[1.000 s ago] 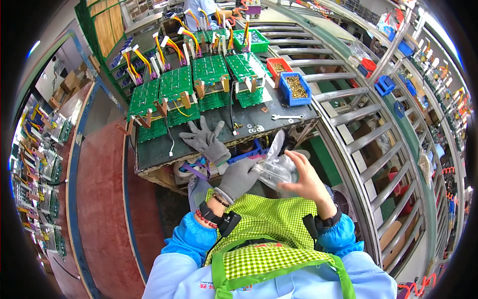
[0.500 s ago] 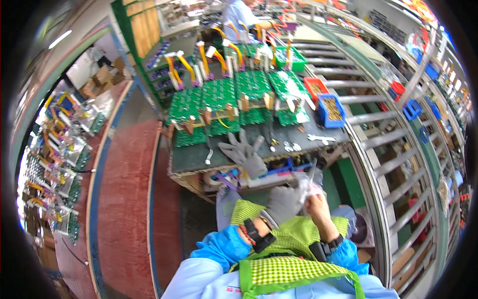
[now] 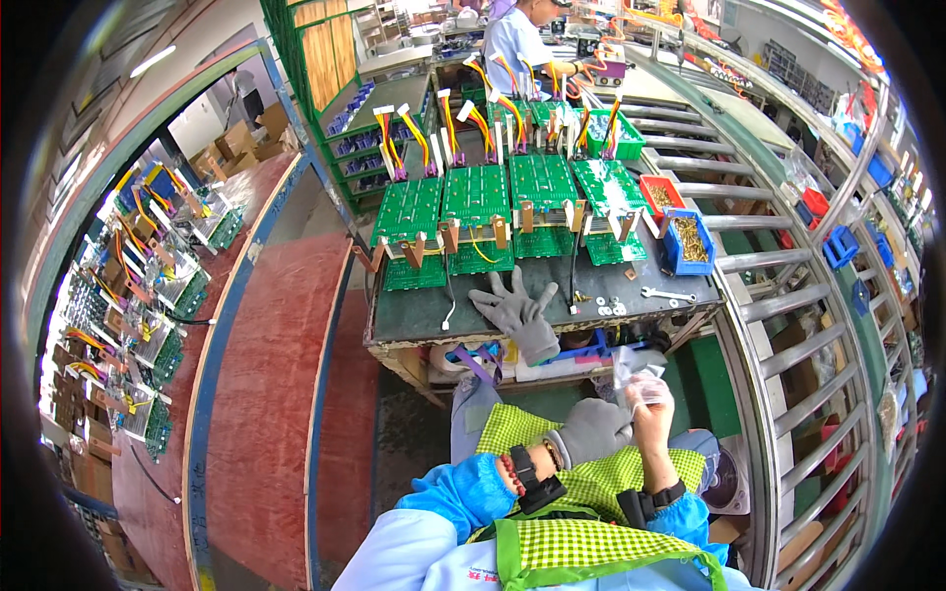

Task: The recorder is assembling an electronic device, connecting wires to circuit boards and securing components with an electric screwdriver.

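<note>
My right hand [image 3: 652, 412], bare, pinches a small clear plastic bag [image 3: 631, 366] above my lap. My left hand [image 3: 593, 429] wears a grey work glove. Its fingers are curled against the bag's lower end, touching my right hand. A loose grey glove [image 3: 518, 311] lies palm down on the dark worktable [image 3: 414, 317] just in front of my hands. Both wrists carry dark bands, and a green checked apron [image 3: 591, 544] covers my lap.
Green circuit boards [image 3: 475, 195] with orange and yellow wires stand in racks on the table. A blue bin of brass screws [image 3: 689, 239], a red bin [image 3: 658, 193], washers and a wrench [image 3: 666, 293] lie at the right. A roller conveyor [image 3: 778, 266] runs on the right. Another person [image 3: 517, 39] works at the far end.
My hands with the bag have drawn back from the table edge toward my lap. The view has tilted, showing more of the table and the floor at the left.
</note>
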Demonstrator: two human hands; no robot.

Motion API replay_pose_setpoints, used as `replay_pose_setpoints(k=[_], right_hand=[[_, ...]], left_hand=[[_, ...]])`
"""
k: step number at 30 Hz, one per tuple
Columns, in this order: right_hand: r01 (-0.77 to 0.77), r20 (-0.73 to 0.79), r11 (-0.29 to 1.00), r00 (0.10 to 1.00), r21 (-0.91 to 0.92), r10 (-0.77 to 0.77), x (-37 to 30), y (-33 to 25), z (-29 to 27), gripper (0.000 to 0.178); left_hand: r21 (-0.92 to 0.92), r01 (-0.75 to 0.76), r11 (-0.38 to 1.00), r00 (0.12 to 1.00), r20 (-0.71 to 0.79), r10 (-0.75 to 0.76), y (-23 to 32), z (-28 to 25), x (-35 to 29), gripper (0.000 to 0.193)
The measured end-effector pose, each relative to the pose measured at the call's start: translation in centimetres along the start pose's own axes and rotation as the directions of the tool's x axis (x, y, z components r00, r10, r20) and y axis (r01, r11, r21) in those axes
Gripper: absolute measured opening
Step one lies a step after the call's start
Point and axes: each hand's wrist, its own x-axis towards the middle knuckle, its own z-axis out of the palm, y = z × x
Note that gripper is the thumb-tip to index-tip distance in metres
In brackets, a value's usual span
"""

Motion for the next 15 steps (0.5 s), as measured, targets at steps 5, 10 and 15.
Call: replay_pose_setpoints(k=[5,10,15], right_hand=[[-0.491,0.274,0.842,0.861,0.226,0.428,0.6,-1.2,0.5,0.037],[-0.604,0.383,0.764,0.776,0.227,0.5,-0.6,-1.2,0.6,0.042],[-0.717,0.468,0.492,0.696,0.494,0.544,-1.5,-1.2,1.3,0.059]], left_hand=[[-0.016,-0.012,1.0,0.996,-0.089,0.01,0.0,0.1,-0.7,0.021],[0.12,-0.258,0.959,0.941,-0.194,0.277,1.3,-2.1,0.3,0.019],[0.109,-0.339,0.935,0.936,-0.063,0.347,-0.2,-0.8,0.1,0.018]])
